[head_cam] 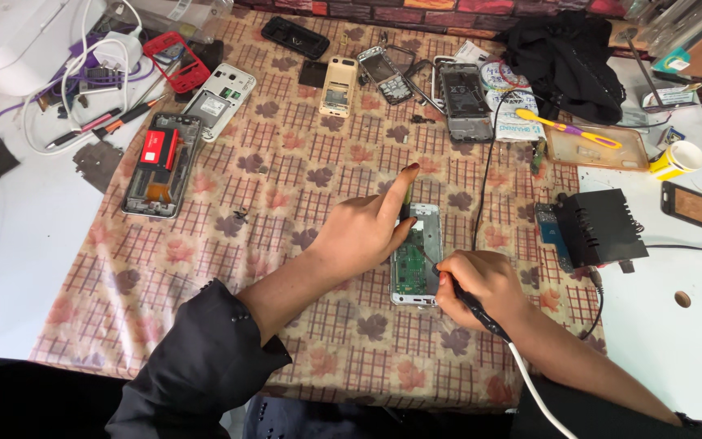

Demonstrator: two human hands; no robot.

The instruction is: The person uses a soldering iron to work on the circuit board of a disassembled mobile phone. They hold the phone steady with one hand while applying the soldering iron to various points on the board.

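Note:
An opened phone (418, 258) with a bare green circuit board lies on the leaf-patterned cloth (286, 195). My left hand (365, 229) rests on its left edge, fingers curled on the frame and the index finger pointing up and away. My right hand (481, 286) grips a black soldering iron (469, 299) like a pen, its tip down on the board near the phone's lower right. A white cord (534, 389) runs from the iron toward the lower right.
Several dismantled phones and shells lie at the back, one with a red battery (160, 162). A black box-shaped unit (599, 229) sits to the right, a black cloth (566, 53) and a yellow-and-white cup (678, 158) behind it. Cables and screwdrivers crowd the far left.

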